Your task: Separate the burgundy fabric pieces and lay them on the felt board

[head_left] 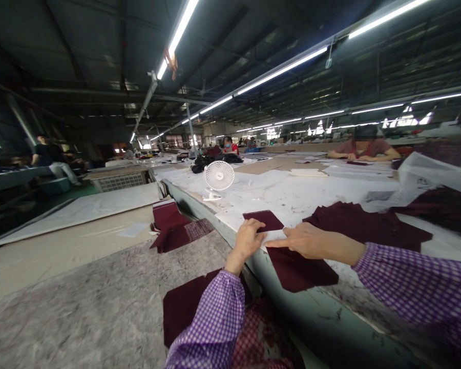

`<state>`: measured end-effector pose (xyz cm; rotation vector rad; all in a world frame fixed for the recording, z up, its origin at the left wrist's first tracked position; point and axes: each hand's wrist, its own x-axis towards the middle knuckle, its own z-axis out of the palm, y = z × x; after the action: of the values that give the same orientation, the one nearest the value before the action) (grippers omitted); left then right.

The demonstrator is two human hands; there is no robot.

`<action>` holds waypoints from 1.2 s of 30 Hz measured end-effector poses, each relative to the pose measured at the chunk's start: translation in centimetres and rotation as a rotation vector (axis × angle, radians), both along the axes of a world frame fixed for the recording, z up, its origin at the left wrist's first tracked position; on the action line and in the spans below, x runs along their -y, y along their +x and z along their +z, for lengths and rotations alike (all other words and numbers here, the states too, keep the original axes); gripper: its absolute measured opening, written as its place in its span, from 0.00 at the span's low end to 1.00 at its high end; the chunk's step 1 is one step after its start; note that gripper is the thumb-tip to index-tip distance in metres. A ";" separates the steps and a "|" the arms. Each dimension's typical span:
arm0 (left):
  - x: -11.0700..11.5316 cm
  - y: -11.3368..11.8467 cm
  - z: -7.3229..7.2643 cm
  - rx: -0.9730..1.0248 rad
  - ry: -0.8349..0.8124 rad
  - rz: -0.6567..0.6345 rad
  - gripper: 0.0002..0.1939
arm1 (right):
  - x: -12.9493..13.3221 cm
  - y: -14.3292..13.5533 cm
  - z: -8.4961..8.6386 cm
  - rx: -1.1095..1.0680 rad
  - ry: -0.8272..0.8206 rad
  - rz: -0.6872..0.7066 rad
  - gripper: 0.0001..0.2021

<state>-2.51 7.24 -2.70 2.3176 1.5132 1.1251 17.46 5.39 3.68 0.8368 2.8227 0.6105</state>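
At the upper left of the frame, a person [54, 156] is sitting by a teal bin [56, 186], whose contents the view is not showing. To the right, a slatted box [119, 181] is standing under a board. The grey counter [80, 302] is filling the lower left and carrying a maroon bundle [180, 225] and, lower down, a maroon piece [180, 310], partly hidden by a checked sleeve [215, 318]. Near the centre, a white fan [218, 176] is standing on the white counter [292, 192]; its hub label is staying too small to read. Just right of centre, the left hand [248, 240] is resting its bent fingers, slightly apart, on the maroon cloth [299, 271], with its thumb by the white strip [273, 236] lying across it. The right hand [307, 240] is touching the strip, index finger stretching leftward, thumb standing apart from it, other fingers curling. Farther right, a maroon pile [363, 225] is lying beside a translucent bag [426, 177] that is bearing an unreadable dark mark.
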 end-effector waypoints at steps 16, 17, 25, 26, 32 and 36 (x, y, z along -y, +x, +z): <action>5.6 2.2 0.8 -0.061 -0.032 -0.091 0.09 | -8.9 17.8 2.0 -0.527 -0.093 -0.712 0.20; 6.7 2.5 0.7 -0.034 -0.034 -0.121 0.09 | -9.1 18.1 1.5 -0.529 -0.070 -0.735 0.21; 10.6 2.5 0.7 0.118 -0.079 -0.322 0.08 | -7.9 14.7 2.6 -0.459 0.094 -0.800 0.14; 10.8 2.2 0.9 0.127 -0.090 -0.350 0.07 | -7.7 14.3 2.7 -0.452 0.085 -0.811 0.11; 9.9 1.9 2.2 0.125 -0.162 -0.316 0.09 | -7.8 13.3 0.6 -0.386 0.066 -0.863 0.09; 6.4 3.6 3.0 -0.057 -0.099 -0.019 0.11 | -8.2 13.2 -0.7 -0.372 0.109 -0.895 0.17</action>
<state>1.13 0.84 0.27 2.3112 1.5255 0.9649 30.70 13.58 3.02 2.2105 2.2808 0.4802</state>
